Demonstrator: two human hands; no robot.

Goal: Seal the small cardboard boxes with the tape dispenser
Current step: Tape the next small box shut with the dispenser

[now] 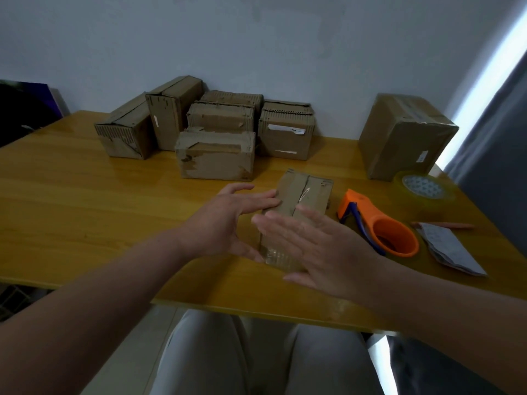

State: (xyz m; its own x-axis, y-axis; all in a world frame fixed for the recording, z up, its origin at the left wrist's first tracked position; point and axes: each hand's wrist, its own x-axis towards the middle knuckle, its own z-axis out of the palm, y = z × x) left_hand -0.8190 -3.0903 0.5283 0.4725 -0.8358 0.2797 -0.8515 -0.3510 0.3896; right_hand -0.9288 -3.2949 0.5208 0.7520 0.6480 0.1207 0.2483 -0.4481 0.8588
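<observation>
- The small box [302, 201] is touched on its left side by the flat left hand [228, 220].
- The right hand [319, 246] is held flat over its near end.
- The orange tape dispenser [379, 223] is laid just beside it.

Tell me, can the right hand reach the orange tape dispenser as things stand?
Probably yes. The tape dispenser lies on the table just right of the right hand, nothing stands between them, and the hand is open and empty.
</observation>
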